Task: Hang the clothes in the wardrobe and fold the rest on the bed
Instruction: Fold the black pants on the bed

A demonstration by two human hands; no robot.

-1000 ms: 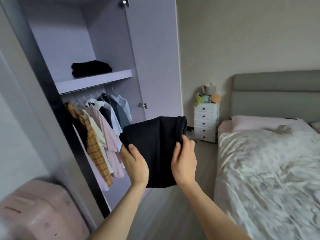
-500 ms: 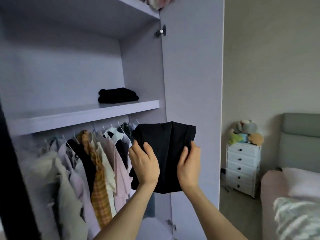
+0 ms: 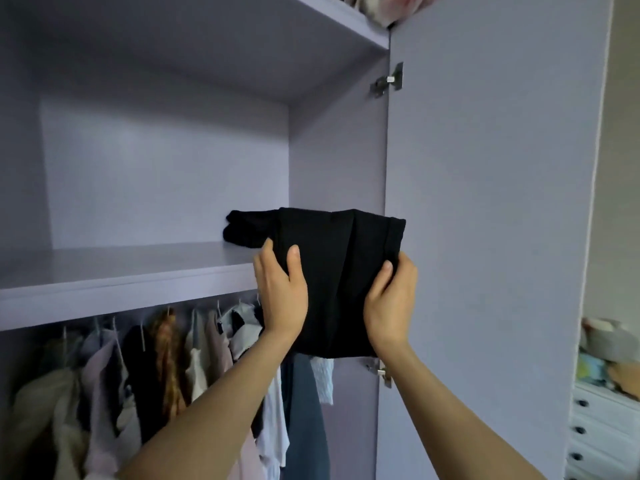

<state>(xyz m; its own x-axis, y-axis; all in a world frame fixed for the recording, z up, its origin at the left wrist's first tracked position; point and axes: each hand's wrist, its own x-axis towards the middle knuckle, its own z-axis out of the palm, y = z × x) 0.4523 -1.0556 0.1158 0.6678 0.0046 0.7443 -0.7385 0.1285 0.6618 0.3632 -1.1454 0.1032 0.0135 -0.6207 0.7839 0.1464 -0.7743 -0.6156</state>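
Raised from chest height half a second ago, the folded black garment (image 3: 341, 282) now sits level with the wardrobe shelf (image 3: 131, 271), its top edge before the second folded black garment (image 3: 249, 228) lying there. Soft matte cloth, squarish, creased down the middle. Two hands hold it: the left hand (image 3: 282, 299) pinches its left edge, thumb in front; the right hand (image 3: 391, 303) curls round its right edge. Below the smooth lilac shelf, hanging clothes (image 3: 173, 368) crowd the rail on thin hangers, their number unclear. One white drawer chest (image 3: 602, 434) stands right.
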